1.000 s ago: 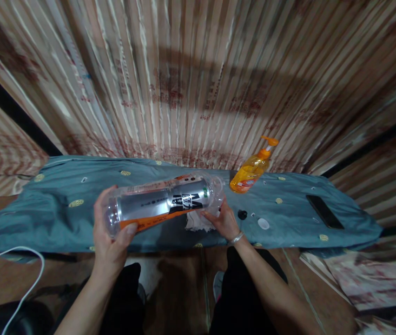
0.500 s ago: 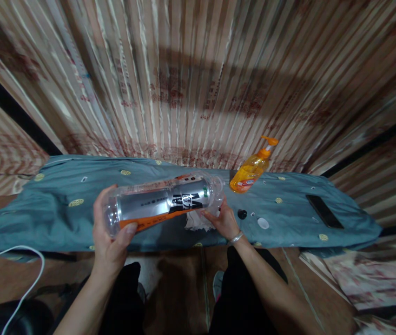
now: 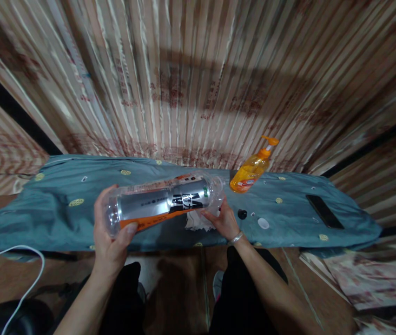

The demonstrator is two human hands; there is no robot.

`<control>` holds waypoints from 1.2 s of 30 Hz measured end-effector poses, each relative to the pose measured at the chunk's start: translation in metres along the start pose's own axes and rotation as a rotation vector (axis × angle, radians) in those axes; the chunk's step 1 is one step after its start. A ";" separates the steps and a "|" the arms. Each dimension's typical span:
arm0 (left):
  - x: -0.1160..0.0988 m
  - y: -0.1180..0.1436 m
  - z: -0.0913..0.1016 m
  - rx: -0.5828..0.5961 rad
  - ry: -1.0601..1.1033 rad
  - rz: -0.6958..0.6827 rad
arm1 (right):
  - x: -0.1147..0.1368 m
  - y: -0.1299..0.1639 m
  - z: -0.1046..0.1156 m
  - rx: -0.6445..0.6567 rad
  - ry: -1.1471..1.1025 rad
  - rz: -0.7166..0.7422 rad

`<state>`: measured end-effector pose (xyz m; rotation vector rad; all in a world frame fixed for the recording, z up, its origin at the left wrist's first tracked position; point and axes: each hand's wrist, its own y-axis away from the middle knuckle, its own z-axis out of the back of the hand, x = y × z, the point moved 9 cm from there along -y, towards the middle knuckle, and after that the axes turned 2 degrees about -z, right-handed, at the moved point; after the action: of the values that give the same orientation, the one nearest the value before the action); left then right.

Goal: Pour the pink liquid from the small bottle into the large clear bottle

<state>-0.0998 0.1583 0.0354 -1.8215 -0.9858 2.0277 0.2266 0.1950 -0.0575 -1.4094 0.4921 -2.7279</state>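
Observation:
Between my two hands a clear plastic bottle with a silver and orange label is held on its side, tilted a little up to the right. My left hand is wrapped round its base, thumb on the orange strip. At the neck end, my right hand grips from below, with some of its fingers hidden behind the bottle. Below the neck, partly covered by the bottle, a crumpled white tissue lies on the cloth. A small black cap rests just right of my right hand.
An orange pump bottle stands behind and right of my hands. A dark phone lies farther right on the teal patterned cloth. Pleated curtains rise behind the narrow surface. A white cable loops at lower left.

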 end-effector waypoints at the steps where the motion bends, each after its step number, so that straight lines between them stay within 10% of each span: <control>1: 0.001 0.000 0.000 0.000 -0.005 0.009 | 0.000 0.000 0.000 0.000 0.006 -0.006; 36: 0.001 0.000 0.000 -0.004 -0.015 0.049 | 0.004 0.000 0.003 -0.008 0.025 -0.006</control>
<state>-0.0998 0.1589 0.0352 -1.8534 -0.9593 2.0718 0.2263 0.1935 -0.0530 -1.3821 0.5013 -2.7544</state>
